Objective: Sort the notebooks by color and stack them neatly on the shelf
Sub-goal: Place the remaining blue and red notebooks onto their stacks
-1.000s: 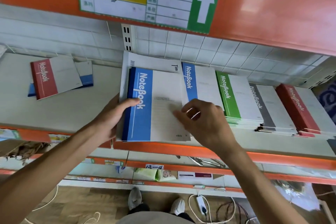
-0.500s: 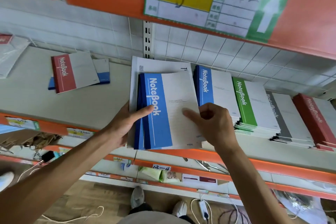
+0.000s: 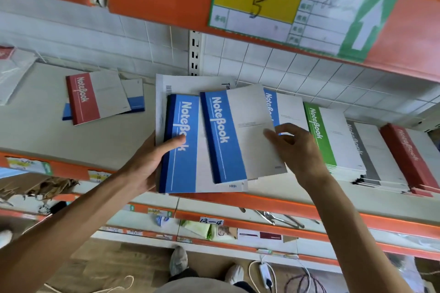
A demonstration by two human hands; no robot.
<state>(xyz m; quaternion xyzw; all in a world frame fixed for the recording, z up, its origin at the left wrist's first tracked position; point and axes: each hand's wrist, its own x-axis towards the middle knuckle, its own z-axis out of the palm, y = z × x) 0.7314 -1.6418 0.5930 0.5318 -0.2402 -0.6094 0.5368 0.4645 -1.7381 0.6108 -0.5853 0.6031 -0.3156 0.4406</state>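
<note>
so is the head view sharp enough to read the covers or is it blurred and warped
Head view: the "NoteBook" print on the lifted blue notebook in the right hand reads clearly, only slightly soft; the handwriting on the shelf label is smeared; wide-angle bending curves the orange shelf edge, and the red stack at the far right is stretched; light is even, with no harsh glare.

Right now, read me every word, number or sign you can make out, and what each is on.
"NoteBook": lifted blue notebook, blue notebook beneath, blue stack, green stack, red notebook.
"5": yellow field of shelf sign.
White up arrow: same sign.
"13-4": small tag.
Handwriting, fine print: unreadable.
</note>
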